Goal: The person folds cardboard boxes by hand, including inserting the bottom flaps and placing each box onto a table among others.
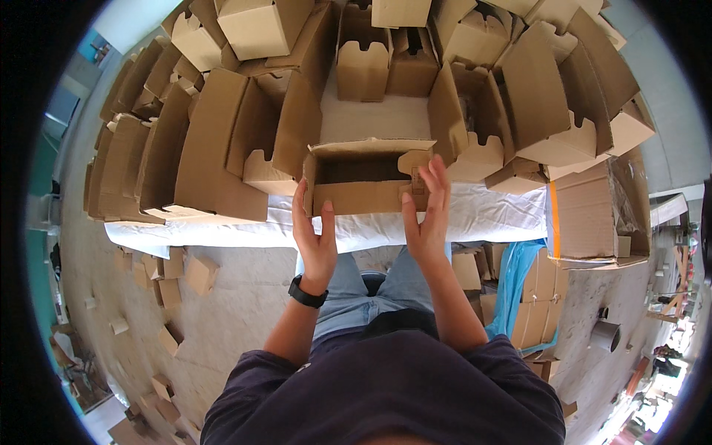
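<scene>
We've got the open cardboard box mid-frame, left hand and right hand spread wide at its opposite ends, can't tell how firmly they press, so we should squeeze lightly and evenly, palms level, to avoid buckling it.

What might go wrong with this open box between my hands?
The open box sits near the front edge of the cloth, so pulling it toward you might tip it off. Your left hand and right hand are at its two ends; squeezing hard could bend the cardboard. The left box stands close by, so a sideways shove might knock it.
</scene>
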`<state>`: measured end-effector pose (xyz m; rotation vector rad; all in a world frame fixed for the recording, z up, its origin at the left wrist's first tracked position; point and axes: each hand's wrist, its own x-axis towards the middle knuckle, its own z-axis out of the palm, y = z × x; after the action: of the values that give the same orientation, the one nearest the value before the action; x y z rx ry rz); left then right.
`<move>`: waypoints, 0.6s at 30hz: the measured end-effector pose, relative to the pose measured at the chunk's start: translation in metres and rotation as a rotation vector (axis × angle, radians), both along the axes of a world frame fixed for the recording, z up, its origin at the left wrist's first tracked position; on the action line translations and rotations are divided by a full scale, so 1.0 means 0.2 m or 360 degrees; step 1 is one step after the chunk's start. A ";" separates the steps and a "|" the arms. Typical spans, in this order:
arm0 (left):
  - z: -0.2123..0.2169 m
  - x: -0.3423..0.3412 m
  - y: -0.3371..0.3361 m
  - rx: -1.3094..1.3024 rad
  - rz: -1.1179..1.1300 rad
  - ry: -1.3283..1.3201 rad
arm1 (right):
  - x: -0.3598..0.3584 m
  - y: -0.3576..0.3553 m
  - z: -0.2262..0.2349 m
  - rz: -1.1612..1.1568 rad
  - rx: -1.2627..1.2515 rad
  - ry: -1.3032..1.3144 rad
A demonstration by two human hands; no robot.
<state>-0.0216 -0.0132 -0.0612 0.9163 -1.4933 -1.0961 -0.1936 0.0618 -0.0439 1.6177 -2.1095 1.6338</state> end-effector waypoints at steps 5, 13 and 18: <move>0.07 -0.01 -0.08 -0.0041 0.0108 -0.0085 | -0.04 -0.03 0.13 0.0022 0.0095 0.0127; 0.03 0.00 -0.08 -0.0326 0.0293 -0.0508 | -0.04 -0.04 0.28 0.0060 0.0406 0.0488; 0.04 -0.01 -0.08 -0.0302 0.0300 -0.0459 | -0.02 -0.05 0.31 0.0126 0.0402 0.0561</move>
<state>-0.0245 -0.0291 -0.0532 1.0890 -1.6730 -0.6939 -0.1977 0.0514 0.0180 1.9119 -2.1499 1.0279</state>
